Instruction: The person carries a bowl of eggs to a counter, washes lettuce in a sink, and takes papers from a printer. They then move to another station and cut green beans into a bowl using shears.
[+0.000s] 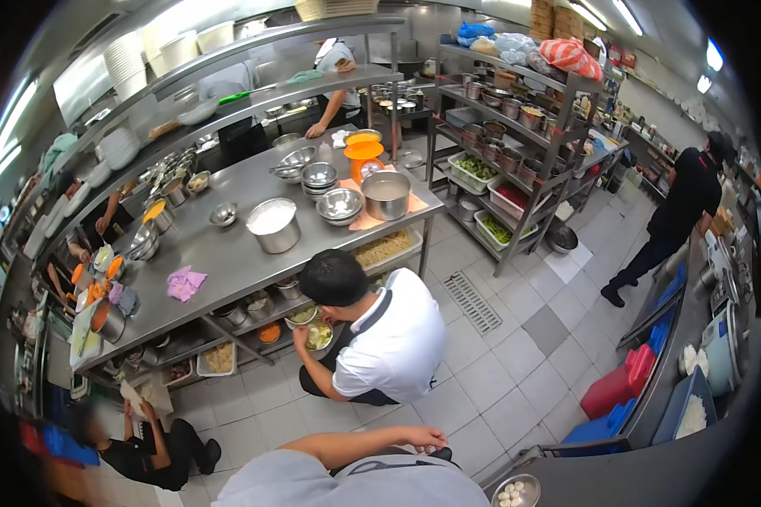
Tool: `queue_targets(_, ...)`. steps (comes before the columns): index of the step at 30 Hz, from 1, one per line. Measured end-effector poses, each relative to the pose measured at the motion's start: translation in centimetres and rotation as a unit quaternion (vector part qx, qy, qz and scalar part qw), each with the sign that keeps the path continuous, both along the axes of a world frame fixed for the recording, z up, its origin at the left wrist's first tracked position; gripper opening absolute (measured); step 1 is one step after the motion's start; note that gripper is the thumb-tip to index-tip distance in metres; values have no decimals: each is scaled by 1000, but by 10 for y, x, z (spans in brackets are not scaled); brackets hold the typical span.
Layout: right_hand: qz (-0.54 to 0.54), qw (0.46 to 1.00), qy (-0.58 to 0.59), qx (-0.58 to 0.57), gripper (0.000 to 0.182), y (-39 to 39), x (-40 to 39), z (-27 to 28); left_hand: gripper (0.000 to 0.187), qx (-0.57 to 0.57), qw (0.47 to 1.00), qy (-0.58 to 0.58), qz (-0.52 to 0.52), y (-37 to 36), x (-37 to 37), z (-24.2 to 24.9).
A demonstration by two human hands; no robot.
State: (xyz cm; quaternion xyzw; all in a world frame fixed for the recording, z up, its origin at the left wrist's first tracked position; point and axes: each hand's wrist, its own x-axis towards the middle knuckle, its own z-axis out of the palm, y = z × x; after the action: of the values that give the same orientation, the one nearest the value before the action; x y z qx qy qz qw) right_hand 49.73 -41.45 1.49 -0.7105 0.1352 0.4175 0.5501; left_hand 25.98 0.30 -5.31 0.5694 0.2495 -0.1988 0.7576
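Note:
My left hand (424,437) is at the bottom centre, its forearm stretched across the front of my grey shirt (355,482). Its fingers are curled in, and no object shows in them. To its lower right, a metal bowl (528,492) holds several small white round pieces. My right hand is out of sight. In front of me, a person in a white shirt (397,338) crouches by the steel table, with one hand (301,340) at a bowl of pale green pieces (319,335) on the lower shelf.
The steel table (228,275) bears pots, bowls and a purple cloth (185,283). A loaded rack (503,139) stands beyond it. Another person (165,448) squats at lower left; one in black (685,198) stands at right. A floor drain (473,302) and a red bin (619,380) lie rightward.

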Motion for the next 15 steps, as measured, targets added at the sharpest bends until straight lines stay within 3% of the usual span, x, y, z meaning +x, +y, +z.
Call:
queue_targets(2,14,1000,-10,26,41,27,37,-15,43,7,1000,-5,6,-2,49,12)
queue_targets(6,132,971,6,197,64,90,135,-81,48,-1,998,-51,41,0,143,20)
queue_targets(7,156,974,12,164,63,109,154,-94,53,-9,996,-69,58,-3,162,19)
queue_targets(8,175,976,20,126,62,123,173,-95,57,-1,995,-65,76,-2,176,30)
queue_targets(9,230,971,-17,60,51,155,176,-58,60,4,994,-59,87,6,190,43)
queue_targets(11,300,952,-51,41,35,206,192,-32,67,-41,989,-39,139,26,215,62)
queue_targets(13,332,939,-75,55,33,249,214,-24,58,-44,977,-11,206,48,244,60)
queue_targets(15,347,932,-76,77,31,283,234,-19,38,-101,962,-20,254,76,272,51)
